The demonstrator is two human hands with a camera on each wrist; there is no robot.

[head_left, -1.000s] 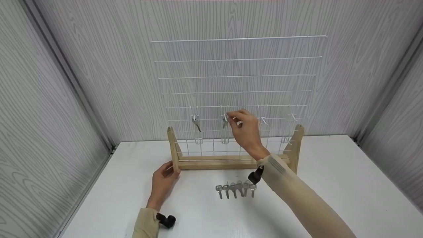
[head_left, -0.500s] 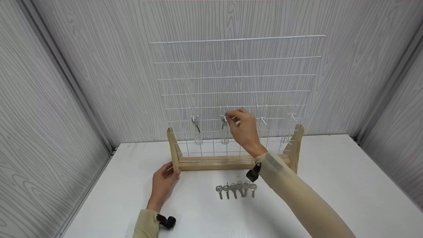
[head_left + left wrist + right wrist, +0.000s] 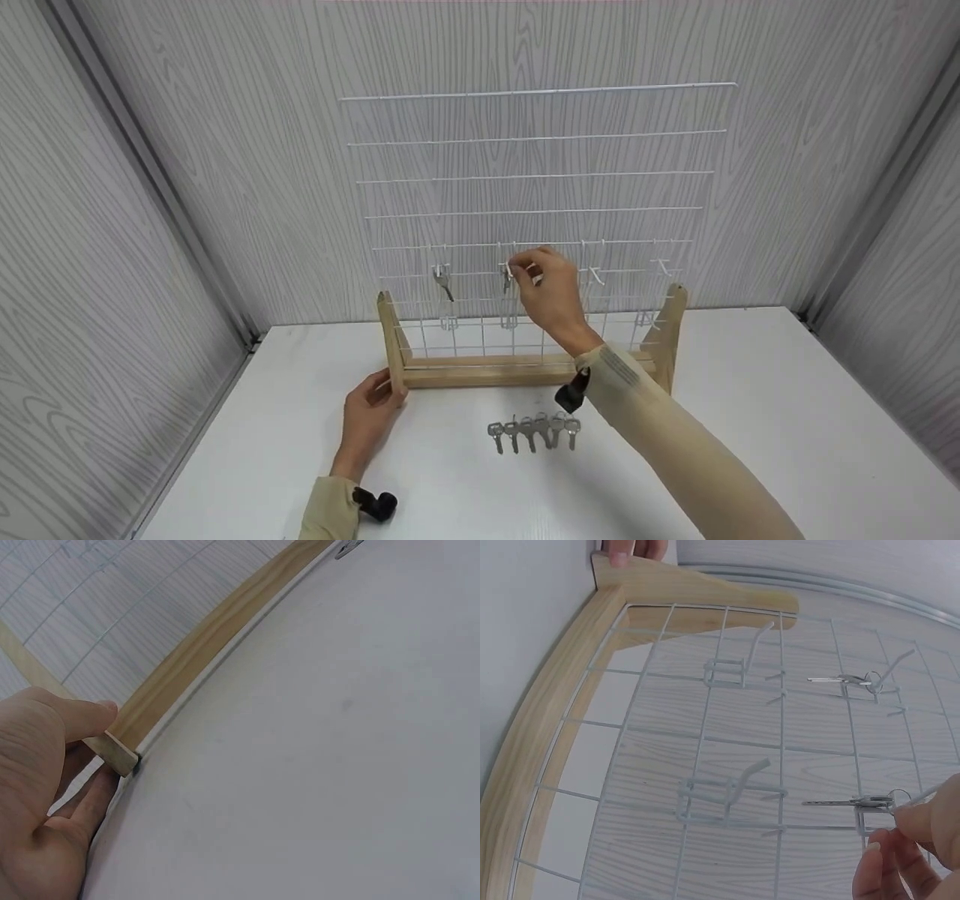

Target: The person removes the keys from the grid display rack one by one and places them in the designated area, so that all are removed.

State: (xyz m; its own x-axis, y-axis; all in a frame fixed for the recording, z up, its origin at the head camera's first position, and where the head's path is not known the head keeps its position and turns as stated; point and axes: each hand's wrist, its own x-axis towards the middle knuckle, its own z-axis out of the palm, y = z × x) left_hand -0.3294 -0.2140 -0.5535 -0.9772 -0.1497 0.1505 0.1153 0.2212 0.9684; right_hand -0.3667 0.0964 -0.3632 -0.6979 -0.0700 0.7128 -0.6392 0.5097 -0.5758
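A white wire grid rack point(image 3: 484, 349) stands on a wooden base with wooden side supports. My left hand point(image 3: 369, 416) grips the foot of the left support point(image 3: 120, 754), thumb on one side and fingers on the other. At the second hook from the left, my right hand point(image 3: 551, 292) pinches at the ring of a silver key point(image 3: 840, 802); the ring is around the hook, whose tip is partly hidden by the fingers. Another key point(image 3: 442, 281) hangs on the hook to its left. Several keys point(image 3: 529, 429) lie in a row on the white table before the rack.
Bare hooks point(image 3: 662, 266) hang on the same row at the right of the grid. Lower hooks point(image 3: 746, 780) stick out beneath the keys. Grey wood-grain panels point(image 3: 150, 225) enclose the white table point(image 3: 450, 487) at the back and sides.
My right hand has shifted slightly left and toward the grid at the second hook, with the key beside its fingertips. The left hand keeps its grip on the support.
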